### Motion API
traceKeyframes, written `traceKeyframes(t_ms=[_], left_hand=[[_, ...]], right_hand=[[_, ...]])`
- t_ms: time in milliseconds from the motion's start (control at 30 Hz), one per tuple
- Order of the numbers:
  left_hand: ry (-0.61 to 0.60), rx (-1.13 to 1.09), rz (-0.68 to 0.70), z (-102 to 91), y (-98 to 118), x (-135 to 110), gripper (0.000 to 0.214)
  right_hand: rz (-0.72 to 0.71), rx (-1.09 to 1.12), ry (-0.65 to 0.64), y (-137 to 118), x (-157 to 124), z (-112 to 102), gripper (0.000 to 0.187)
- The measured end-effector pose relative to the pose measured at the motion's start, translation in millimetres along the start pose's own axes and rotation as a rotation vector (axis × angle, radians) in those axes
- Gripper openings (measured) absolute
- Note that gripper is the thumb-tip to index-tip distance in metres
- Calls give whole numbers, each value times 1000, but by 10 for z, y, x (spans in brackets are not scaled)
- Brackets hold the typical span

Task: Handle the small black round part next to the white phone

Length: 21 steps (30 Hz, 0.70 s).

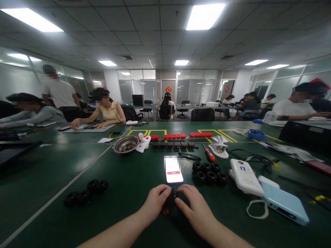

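Observation:
My left hand (158, 199) and my right hand (191, 203) meet low in the middle, both closed on one small black part (173, 195). Fingers cover most of it, so its exact kind is hidden. Just beyond my hands lies a phone (174, 175) with a lit screen. Two rows of black toy wheels (207, 172) sit to the right of the phone. Farther left, several more black wheels (83, 196) lie in a slanting line. Behind the phone are a black strip of joined parts (173, 145), red pieces (174, 136) and black-framed glasses (189, 156).
On the green table (124, 210) stand a metal bowl (126, 144) with small parts and a red-black screwdriver (209, 154). Rightward lie a white device marked 17 (246, 177), a light blue power bank (284, 201), cables and a blue tray (256, 134). Co-workers sit around.

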<state>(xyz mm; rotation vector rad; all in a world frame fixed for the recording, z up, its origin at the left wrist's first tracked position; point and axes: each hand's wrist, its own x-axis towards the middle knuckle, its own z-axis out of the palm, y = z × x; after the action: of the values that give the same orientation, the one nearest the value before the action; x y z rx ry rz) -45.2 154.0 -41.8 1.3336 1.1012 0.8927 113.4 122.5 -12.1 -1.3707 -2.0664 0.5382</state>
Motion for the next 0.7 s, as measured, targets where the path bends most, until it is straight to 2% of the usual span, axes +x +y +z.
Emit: traceKeyframes(t_ms=[100,233,333,467,567,700], left_hand=[[-34,20,14,-14,-18,4,47],[-61,29,4,-34,-24,24,47],[-27,30,1,-24,-9,9,42],[-24,50,36,1,1,-28,40],[-52,54,70,-11,-14,-28,43],[-85,33,10,-48,-39,31,47]], right_hand=[[-66,17,14,-14,2,-15,16],[-146,36,15,-48,-21,-24,33],[-94,16,13,-51,-26,-28,38],[-11,-7,18,-24,10,-44,26],[-59,-7,-5,-34,12,-35,18],[-174,-24,11,-71,-33,21,35]])
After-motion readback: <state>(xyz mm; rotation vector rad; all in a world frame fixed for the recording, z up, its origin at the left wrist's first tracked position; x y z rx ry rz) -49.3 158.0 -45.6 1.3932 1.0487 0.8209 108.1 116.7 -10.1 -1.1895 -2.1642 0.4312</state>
